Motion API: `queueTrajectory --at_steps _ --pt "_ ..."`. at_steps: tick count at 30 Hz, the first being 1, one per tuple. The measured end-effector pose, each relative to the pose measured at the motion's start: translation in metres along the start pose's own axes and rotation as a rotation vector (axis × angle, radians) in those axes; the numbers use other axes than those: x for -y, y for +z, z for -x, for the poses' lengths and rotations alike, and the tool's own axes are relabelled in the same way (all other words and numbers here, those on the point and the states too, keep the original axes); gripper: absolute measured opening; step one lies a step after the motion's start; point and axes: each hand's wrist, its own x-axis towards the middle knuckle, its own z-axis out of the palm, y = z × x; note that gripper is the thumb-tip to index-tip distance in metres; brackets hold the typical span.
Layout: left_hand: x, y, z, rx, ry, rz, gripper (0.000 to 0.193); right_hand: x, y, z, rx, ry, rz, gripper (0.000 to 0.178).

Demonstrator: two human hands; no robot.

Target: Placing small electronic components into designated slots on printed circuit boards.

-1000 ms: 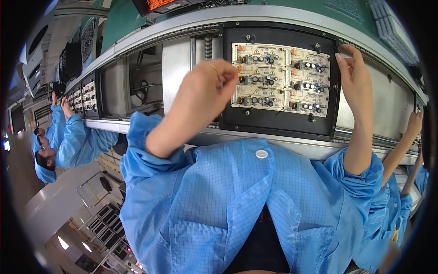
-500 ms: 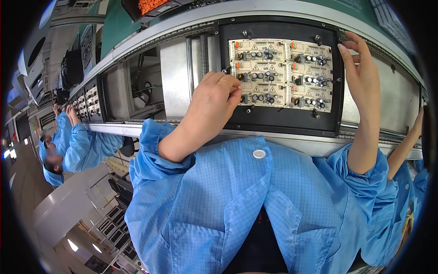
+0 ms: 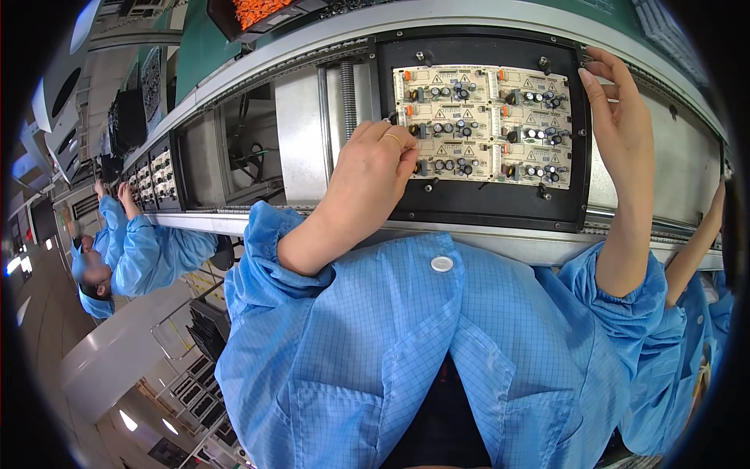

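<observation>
A cream circuit board panel [image 3: 492, 109] lies in a black carrier frame [image 3: 484, 206]. It is divided into several like sections with capacitors, dark round parts and small orange parts. At the panel's left edge my left hand [image 3: 369, 172] is closed, thumb and forefinger pinched over the lower-left section. Whatever may be between those fingertips is hidden. My right hand [image 3: 623, 129] rests at the carrier's upper right corner. Its thumb and forefinger are apart and touch the frame's edge; nothing shows in its fingers.
The carrier sits between conveyor rails [image 3: 312, 56]. Beyond them stands a dark bin of orange parts [image 3: 262, 11] on a green surface. Another carrier with boards [image 3: 152, 178] is farther left, with a co-worker's hands [image 3: 127, 199] at it. Another person's forearm [image 3: 695, 250] reaches in at right.
My left hand has shifted very slightly right, still pinched at the panel's left edge. My right hand stays at the carrier's corner, fingers slightly moved.
</observation>
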Motion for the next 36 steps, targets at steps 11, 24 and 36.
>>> queueTrajectory --at_steps 11,24,36 --pt "0.034 -0.02 -0.011 -0.197 -0.16 -0.022 0.013 0.033 -0.006 -0.003 -0.014 -0.19 -0.067 0.027" --pt "0.122 0.043 -0.014 0.167 0.161 0.484 0.042 0.11 0.162 0.063 0.866 -0.841 0.006 0.031" --pt "0.345 -0.144 0.092 -0.836 -0.806 -0.444 0.063 0.019 0.177 0.005 0.631 -0.041 0.568 0.05"
